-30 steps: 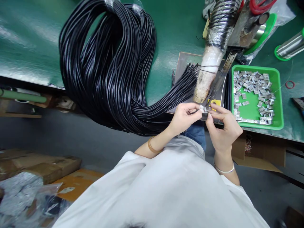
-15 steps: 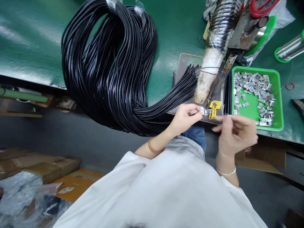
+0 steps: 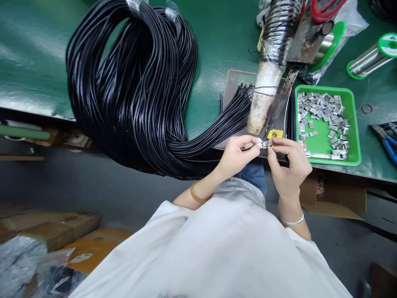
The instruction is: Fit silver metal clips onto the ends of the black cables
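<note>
My left hand (image 3: 239,154) is closed in a pinch, with something white at its fingertips, on a black cable's end. A small metal USB connector (image 3: 266,144) sticks out from those fingertips. From the right, my right hand (image 3: 289,164) has thumb and fingertips pinched on the connector's other end, partly hiding it. Just behind the fingers is a yellow fixture (image 3: 274,134). A thick bundle of black cables (image 3: 176,145) lies left of my hands, its stripped ends on a grey board (image 3: 233,82).
A green tray (image 3: 356,124) of loose metal connectors stands at right. Above my hands hang a film-wrapped tube (image 3: 263,99) and a metal arm (image 3: 281,101). Solder wire spools (image 3: 370,60), a red ring (image 3: 367,108) and blue-handled pliers (image 3: 386,140) are farther right.
My right hand has moved left from beside the tray and now pinches the connector. The left hand keeps its pinch. The whole view has shifted slightly.
</note>
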The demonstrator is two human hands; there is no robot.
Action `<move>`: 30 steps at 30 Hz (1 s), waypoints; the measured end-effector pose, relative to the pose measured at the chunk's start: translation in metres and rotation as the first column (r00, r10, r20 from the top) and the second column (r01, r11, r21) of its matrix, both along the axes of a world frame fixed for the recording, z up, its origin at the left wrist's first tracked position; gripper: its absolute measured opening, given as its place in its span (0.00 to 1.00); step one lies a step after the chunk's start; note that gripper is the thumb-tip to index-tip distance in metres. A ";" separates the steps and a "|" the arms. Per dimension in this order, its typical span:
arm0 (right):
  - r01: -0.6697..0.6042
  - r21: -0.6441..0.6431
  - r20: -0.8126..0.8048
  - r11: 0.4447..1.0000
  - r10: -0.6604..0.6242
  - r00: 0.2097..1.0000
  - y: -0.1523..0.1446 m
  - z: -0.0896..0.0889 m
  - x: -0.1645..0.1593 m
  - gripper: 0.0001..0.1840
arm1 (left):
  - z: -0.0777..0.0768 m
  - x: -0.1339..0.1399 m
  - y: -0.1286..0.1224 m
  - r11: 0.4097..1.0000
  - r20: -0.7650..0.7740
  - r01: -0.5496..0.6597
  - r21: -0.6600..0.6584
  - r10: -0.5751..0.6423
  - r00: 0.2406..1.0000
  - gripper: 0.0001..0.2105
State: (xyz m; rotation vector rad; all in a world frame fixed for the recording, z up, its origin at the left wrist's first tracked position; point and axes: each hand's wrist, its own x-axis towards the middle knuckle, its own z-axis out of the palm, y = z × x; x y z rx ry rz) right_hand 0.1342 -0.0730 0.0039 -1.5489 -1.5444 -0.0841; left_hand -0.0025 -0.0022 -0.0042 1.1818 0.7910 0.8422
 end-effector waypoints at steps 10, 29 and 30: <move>-0.031 -0.003 0.070 1.000 0.031 0.997 0.004 0.006 -0.001 0.08 | -0.002 -0.005 0.001 0.988 -0.047 -0.022 0.156 0.029 0.998 0.07; -0.077 -0.031 -0.152 0.997 0.071 0.986 -0.002 0.008 0.002 0.05 | 0.006 -0.003 0.000 1.000 -0.029 0.000 0.001 0.000 1.000 0.10; -0.081 -0.021 -0.154 0.996 0.077 0.985 -0.001 0.009 0.001 0.06 | 0.007 -0.003 0.000 1.000 -0.029 -0.006 0.009 0.006 1.000 0.10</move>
